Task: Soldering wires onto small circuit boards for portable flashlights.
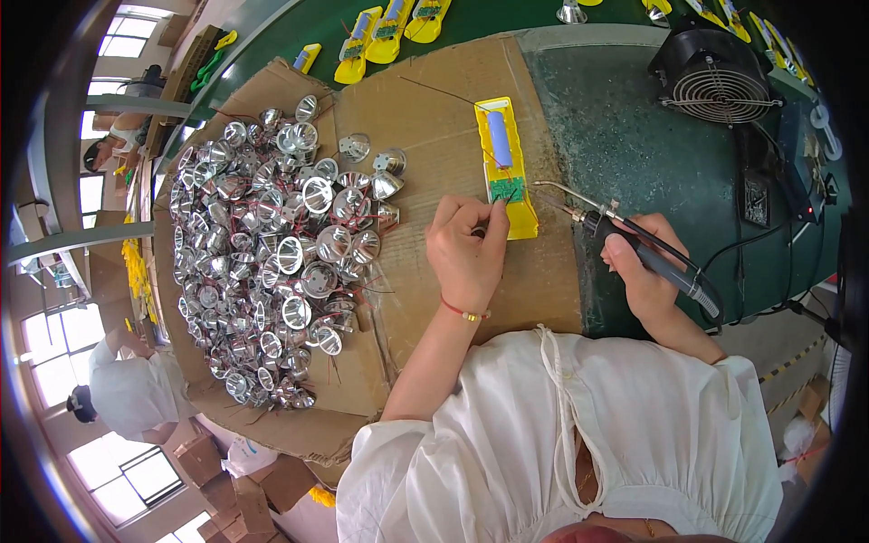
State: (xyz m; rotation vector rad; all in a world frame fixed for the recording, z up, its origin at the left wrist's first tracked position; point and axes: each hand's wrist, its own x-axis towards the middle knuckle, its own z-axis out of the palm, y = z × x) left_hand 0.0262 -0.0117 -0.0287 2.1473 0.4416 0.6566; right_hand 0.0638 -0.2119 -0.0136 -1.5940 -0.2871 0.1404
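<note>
On the cardboard lies a yellow plastic housing [522,223] holding a blue-violet cylindrical battery [499,139] and a small green circuit board [506,187]. My left hand [464,246] is closed in a pinch, thumb and forefinger at the lower edge of the board; whatever is between the fingertips is too small to name. In my right hand [644,276] is a soldering iron [661,261] with a dark handle and a thin curved metal tube fixed alongside. Its tip points left, close to the right side of the board.
Left of the housing, many silver reflector cups [290,255] with red wires are heaped on the cardboard [412,136]. A black fan [720,86] stands at the far right, with cables below it. More yellow housings [387,34] line the far edge. Two people are off to the left.
</note>
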